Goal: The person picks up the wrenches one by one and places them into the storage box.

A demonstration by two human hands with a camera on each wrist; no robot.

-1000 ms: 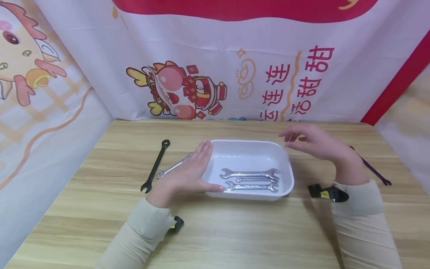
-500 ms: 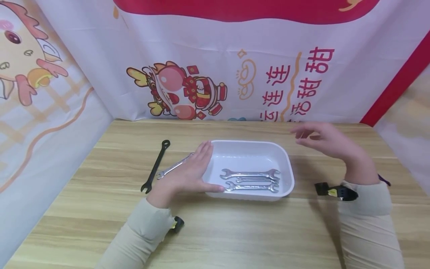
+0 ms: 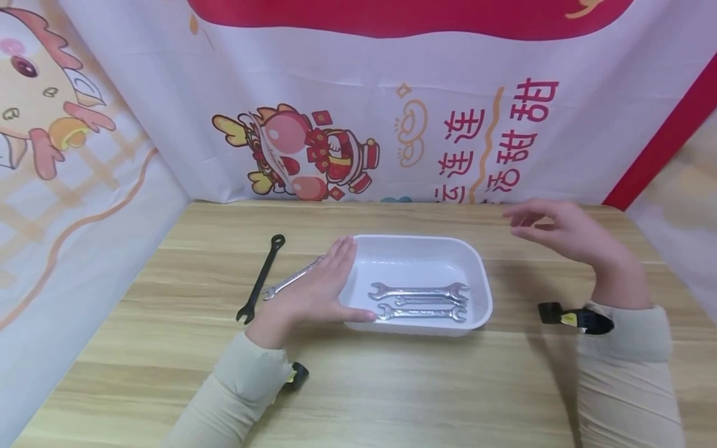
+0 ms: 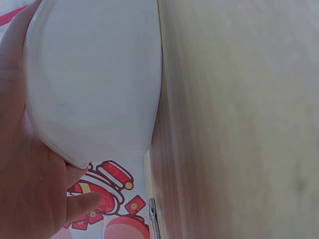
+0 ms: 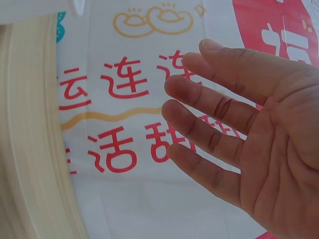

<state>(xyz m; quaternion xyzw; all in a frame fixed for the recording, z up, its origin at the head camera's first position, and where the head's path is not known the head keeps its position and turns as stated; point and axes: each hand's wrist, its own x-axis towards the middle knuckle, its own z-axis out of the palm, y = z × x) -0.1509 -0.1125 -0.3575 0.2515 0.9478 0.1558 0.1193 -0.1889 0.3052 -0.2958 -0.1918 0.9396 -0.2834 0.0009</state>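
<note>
My left hand point(image 3: 316, 289) rests against the left end of a white plastic tray point(image 3: 482, 274), fingers straight along its rim and thumb stretched over the near corner. In the left wrist view the fingers touch the rim of the tray point(image 4: 99, 79). Inside lie several silver open-end wrenches point(image 3: 420, 291), side by side toward the near wall. Raised above the table to the right of the tray is my right hand point(image 3: 571, 233). In the right wrist view that right hand point(image 5: 239, 124) has loosely extended fingers and holds nothing.
Left of the tray lie a black combination wrench point(image 3: 261, 279) and a silver wrench point(image 3: 291, 280) partly covered by the left hand. The wooden table point(image 3: 420, 392) ends at a printed cloth backdrop point(image 3: 403, 56).
My right hand has moved right, away from the tray, and its arm now covers the dark purple wrench seen earlier at the right. The left hand and tray have stayed put.
</note>
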